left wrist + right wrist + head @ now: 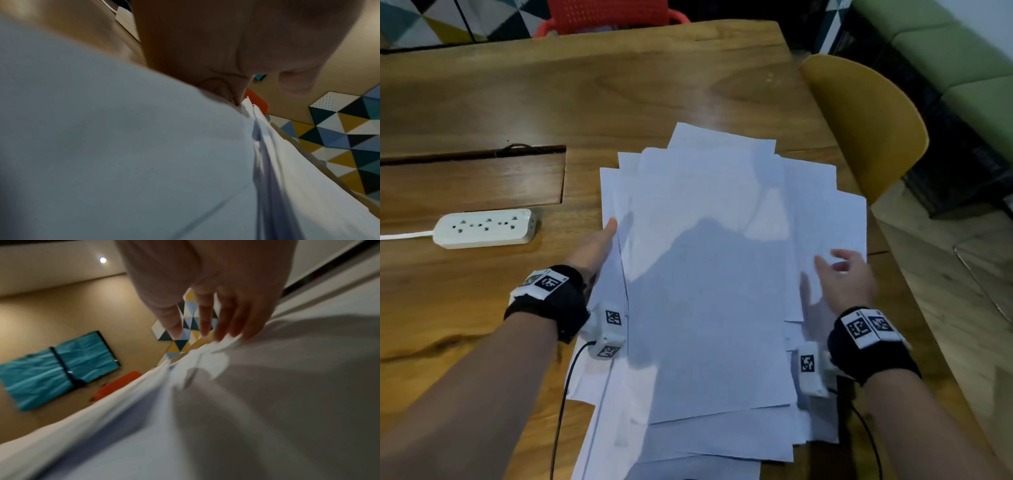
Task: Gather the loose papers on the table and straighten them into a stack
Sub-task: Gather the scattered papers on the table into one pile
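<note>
The papers (709, 274) lie in a fanned, overlapping pile on the table (585, 85), long axis running away from the person, corners splayed at the far and near ends. The left hand (594, 248) lies flat along the pile's left edge, fingers extended, gripping nothing. The right hand (846, 281) rests on the right side with fingers spread and relaxed; the fingertips (224, 337) touch a raised sheet edge without pinching it. The pile sits between both hands, each equally near. Squaring probably requires pressing both long edges inward.
</note>
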`<state>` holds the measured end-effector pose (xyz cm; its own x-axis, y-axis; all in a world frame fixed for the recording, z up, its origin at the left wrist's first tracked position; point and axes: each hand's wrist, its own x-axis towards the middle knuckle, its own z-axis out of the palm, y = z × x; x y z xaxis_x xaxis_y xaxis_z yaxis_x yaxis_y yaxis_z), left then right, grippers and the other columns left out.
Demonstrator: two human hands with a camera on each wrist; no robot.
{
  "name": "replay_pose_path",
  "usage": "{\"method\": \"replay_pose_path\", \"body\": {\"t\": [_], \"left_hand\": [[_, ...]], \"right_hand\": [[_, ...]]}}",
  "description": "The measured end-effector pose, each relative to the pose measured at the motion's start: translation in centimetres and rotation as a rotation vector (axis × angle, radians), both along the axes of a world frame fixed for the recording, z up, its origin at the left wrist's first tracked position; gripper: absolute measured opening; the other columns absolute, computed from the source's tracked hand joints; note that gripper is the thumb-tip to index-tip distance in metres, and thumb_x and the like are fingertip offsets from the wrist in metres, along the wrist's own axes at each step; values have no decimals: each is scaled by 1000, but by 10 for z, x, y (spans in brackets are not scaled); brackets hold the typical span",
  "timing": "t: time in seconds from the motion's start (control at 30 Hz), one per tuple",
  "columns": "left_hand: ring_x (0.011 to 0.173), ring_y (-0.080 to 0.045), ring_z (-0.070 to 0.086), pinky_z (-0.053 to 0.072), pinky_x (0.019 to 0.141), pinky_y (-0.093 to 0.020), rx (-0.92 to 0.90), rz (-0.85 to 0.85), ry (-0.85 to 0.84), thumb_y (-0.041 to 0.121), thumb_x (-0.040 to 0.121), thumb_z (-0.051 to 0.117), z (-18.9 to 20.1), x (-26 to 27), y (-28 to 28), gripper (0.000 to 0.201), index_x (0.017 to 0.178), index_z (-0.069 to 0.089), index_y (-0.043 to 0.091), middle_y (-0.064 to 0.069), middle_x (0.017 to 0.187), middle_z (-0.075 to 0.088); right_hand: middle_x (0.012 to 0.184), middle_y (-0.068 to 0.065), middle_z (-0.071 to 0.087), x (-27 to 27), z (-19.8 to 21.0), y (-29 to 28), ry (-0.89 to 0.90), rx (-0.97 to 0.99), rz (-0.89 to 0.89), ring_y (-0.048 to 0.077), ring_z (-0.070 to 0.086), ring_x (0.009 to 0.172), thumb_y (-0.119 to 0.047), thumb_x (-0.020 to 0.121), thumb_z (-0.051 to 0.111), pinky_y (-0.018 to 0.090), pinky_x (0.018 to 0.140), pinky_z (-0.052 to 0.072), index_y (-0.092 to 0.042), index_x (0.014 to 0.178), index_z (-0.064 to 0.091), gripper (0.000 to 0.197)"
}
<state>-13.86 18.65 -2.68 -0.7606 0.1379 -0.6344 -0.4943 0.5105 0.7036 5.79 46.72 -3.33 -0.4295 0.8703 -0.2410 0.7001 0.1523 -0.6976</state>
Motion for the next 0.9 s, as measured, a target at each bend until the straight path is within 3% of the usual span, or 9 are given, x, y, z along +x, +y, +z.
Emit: {"method": "replay_pose_path", "body": {"t": [0.07,0.13,0.27,0.4,0.47,0.6,0.7,0.8,0.9], "left_hand": [[126,-51,38,29,106,-57,-17,-32,7,57,91,33,0,0,0,81,131,34,-14,-35,140,37],[108,-34,54,42,95,-41,-16,-17,50,56,89,40,1,1,1,67,127,48,0,-12,124,53],[102,-14,49,34,89,-28,137,50,44,40,88,54,-5,10,4,57,132,43,5,1,122,52],[96,-15,62,43,99,-37,292,79,-3,20,82,66,-2,13,-3,46,125,54,7,-6,118,64],[94,-15,62,43,101,-40,311,75,-14,11,82,64,-1,12,-7,44,124,54,4,-7,115,64],[101,-21,63,44,101,-41,325,64,-43,5,80,66,-1,12,-6,47,125,53,5,-8,112,65],[109,-27,61,44,101,-42,322,68,-64,5,79,67,1,13,-3,48,125,54,3,-12,118,64],[103,-24,64,50,89,-38,338,67,-66,3,78,67,-1,13,-2,48,125,54,3,-8,108,67],[90,-18,64,51,73,-29,334,47,-63,-5,79,63,2,15,-4,49,125,51,3,-4,98,66]], "right_hand": [[133,20,43,5,1,19,-227,60,-144,38,38,123,-40,83,55,47,101,34,-12,124,46,51],[137,20,38,3,0,30,-279,-25,-181,39,35,126,-41,82,55,47,100,34,-8,126,43,56],[134,20,48,-25,-4,21,-80,-184,-23,36,48,120,-26,81,61,41,97,40,0,131,34,62],[114,13,58,-40,-2,7,36,-322,160,28,56,105,-15,80,66,44,95,46,0,121,47,47],[105,11,56,-35,1,17,57,-310,80,27,55,97,-16,81,65,43,93,47,-1,118,51,42],[105,15,60,-29,3,26,-47,-214,52,31,57,96,-18,81,62,43,90,48,-4,109,57,32],[111,18,65,-40,-1,4,16,-382,173,34,61,101,-13,82,57,51,94,47,-13,102,60,20],[117,18,63,-50,-1,-15,111,-530,239,34,60,105,-7,85,55,49,96,46,-14,112,58,28],[113,17,63,-43,2,-10,168,-607,154,30,62,91,-11,84,59,39,79,51,-8,110,58,25]]}}
